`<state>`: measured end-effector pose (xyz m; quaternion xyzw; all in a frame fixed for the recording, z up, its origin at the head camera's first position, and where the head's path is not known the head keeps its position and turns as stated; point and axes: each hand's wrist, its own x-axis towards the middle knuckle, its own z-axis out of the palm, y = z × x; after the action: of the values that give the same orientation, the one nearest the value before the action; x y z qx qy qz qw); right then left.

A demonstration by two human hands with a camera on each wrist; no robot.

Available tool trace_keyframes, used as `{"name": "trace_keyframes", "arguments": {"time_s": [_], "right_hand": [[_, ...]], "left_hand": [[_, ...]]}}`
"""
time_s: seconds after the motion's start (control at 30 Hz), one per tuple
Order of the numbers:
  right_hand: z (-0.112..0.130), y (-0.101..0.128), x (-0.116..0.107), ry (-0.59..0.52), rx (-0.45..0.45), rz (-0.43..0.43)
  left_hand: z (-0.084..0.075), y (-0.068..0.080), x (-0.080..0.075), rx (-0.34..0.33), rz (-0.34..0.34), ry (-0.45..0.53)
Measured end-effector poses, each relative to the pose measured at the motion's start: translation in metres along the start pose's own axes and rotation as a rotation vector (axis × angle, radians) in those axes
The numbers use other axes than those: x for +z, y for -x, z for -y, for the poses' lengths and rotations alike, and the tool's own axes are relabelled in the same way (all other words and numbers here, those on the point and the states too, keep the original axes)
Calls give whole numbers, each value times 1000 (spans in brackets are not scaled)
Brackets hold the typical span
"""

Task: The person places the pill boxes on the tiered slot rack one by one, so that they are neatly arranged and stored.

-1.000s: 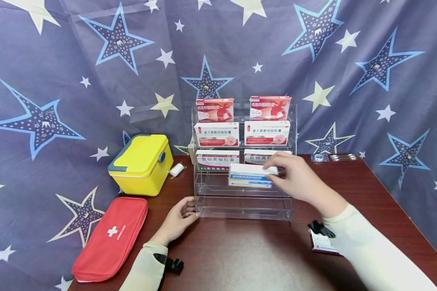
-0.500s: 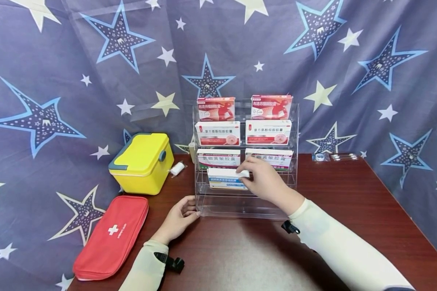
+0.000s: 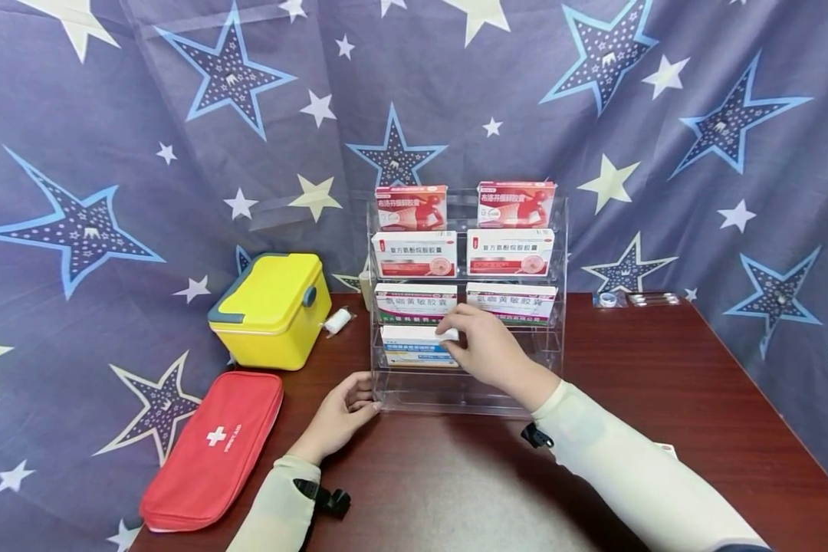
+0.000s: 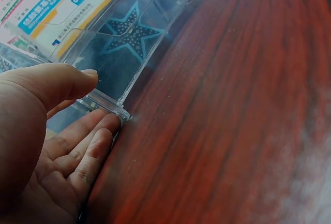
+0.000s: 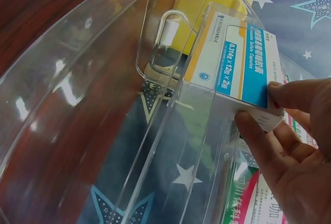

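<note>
Six boxes already stand in the clear acrylic rack [image 3: 559, 253]: two red ones on the top tier [image 3: 411, 208], two white ones with red trim [image 3: 414, 254] below them, two green-striped ones [image 3: 415, 302] on the third. Now a seventh, the white box with blue and orange bands [image 3: 410, 346], is at the left end of the fourth tier, just under the green-striped pair. By my reading it is all but seated; letting go is what's left, and the slot beside it plus the bottom tier hold nothing yet.

The right hand [image 3: 486, 353] pinches that box by its right end: in the right wrist view the thumb [image 5: 300, 95] lies over the printed face and the fingers [image 5: 264, 149] curl under the end flap, with the box [image 5: 235, 63] behind the tier's clear front wall.

The left hand [image 3: 338, 414] lies palm up on the desk [image 3: 662, 383] at the rack's lower left corner. The left wrist view shows the thumb [image 4: 57, 81] over the clear base edge [image 4: 106, 105] and straight, relaxed fingers [image 4: 88, 149] touching it from below: bracing, not gripping.

A yellow case [image 3: 271, 308] and a red first-aid pouch [image 3: 214, 450] sit off to the left.
</note>
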<state>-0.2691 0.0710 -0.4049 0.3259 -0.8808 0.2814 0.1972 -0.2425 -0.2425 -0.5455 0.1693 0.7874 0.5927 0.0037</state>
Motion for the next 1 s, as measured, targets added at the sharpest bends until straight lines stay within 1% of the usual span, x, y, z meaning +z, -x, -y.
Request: {"name": "trace_keyframes", "arguments": {"time_s": [0.23, 0.53, 0.8, 1.0], "right_hand": [[2, -1, 3, -12, 16, 9], [4, -2, 5, -29, 34, 30], [4, -2, 6, -34, 32, 38], [1, -2, 9, -37, 15, 24]], "left_hand": [[-2, 0, 1, -36, -1, 3], [-1, -1, 0, -29, 5, -3], [-1, -1, -1, -17, 6, 1], [-2, 0, 0, -23, 2, 0]]}}
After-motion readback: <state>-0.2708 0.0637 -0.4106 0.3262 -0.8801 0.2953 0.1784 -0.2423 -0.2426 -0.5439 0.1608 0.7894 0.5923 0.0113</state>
